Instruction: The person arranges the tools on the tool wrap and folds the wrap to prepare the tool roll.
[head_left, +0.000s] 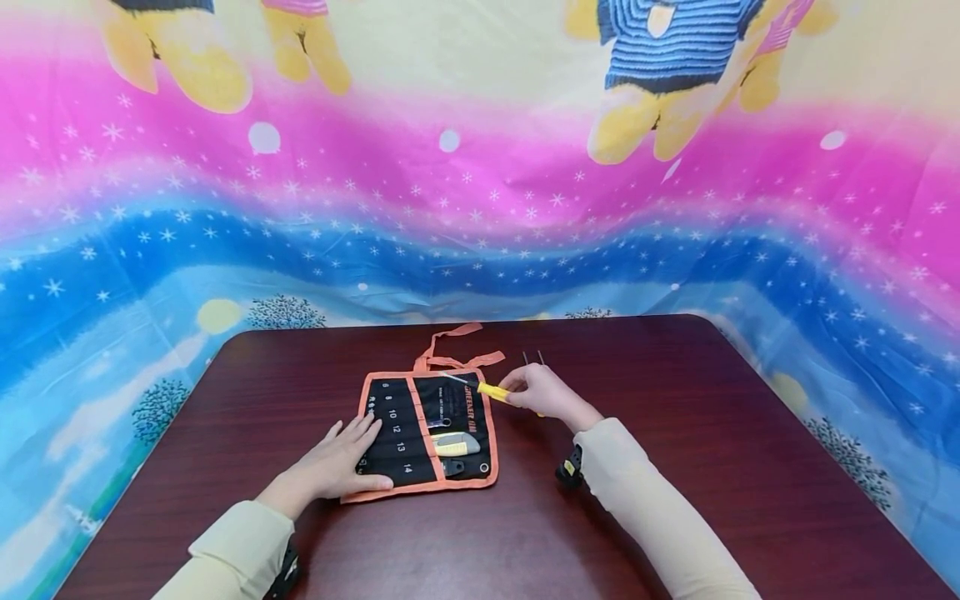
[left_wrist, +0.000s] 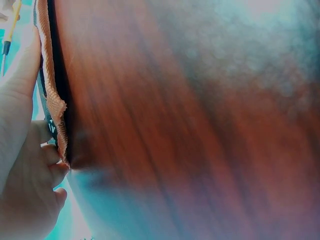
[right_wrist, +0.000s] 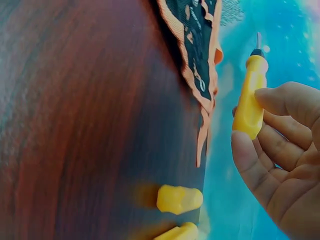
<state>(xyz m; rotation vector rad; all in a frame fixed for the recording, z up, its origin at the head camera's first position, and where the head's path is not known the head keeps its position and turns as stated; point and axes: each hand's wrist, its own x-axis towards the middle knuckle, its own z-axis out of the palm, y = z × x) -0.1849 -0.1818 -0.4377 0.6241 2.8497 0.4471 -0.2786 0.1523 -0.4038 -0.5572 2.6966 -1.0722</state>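
In my right hand (head_left: 542, 390) I pinch the yellow handle of a screwdriver (head_left: 493, 391), its thin shaft pointing left over the upper part of a black tool pouch (head_left: 397, 429) with orange trim. The right wrist view shows thumb and fingers around that handle (right_wrist: 250, 97). My left hand (head_left: 341, 458) rests spread on the pouch's left side, fingers on the fabric by the printed numbers. From the left wrist, the hand (left_wrist: 25, 150) lies along the orange edge (left_wrist: 55, 100). A yellow and grey utility knife (head_left: 453, 445) sits in a pocket.
Two more yellow handles (right_wrist: 179, 199) lie on the dark wooden table (head_left: 600, 533) near my right hand; thin metal shafts (head_left: 541, 357) show behind it. Orange ties (head_left: 457, 361) stretch from the pouch's far edge. A printed cloth (head_left: 480, 192) hangs behind the table.
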